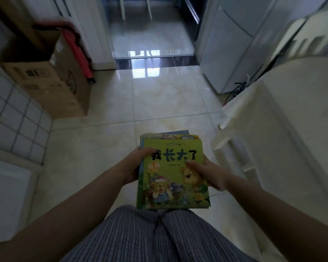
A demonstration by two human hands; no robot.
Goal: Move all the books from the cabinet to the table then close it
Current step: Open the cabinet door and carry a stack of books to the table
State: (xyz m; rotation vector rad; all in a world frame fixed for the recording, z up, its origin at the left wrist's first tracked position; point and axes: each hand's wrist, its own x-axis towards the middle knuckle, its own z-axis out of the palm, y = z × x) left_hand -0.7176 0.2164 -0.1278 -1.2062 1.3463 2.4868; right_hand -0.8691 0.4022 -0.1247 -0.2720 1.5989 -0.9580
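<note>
shorts (140, 235): striped grey, at bottom of view, nearest to camera.
books (172, 178): a small stack, held in front of the body above the floor, between both hands. Top book has green cover w/ cartoon bears and big dark characters; edges of other books show at the far side.
left hand (135, 165): grips the left edge of the stack, thumb on the top cover, fingers under it.
right hand (206, 174): grips the right edge, thumb on the cover near the bear picture, other fingers under the stack.
floor (110, 148): glossy beige tiles w/ light reflections.
surface (301, 110): white, rounded edge, on the right side, just beside the books but not touching.
tiled wall (13, 114): left side, white tiles w/ dark lines.
cardboard boxes (51, 82): on the floor at left, further away; a red thing (78, 53) leans behind them, blurred.
fridge (227, 40): white, far right.
doorway (151, 35): at the far end, darker floor behind it.
</note>
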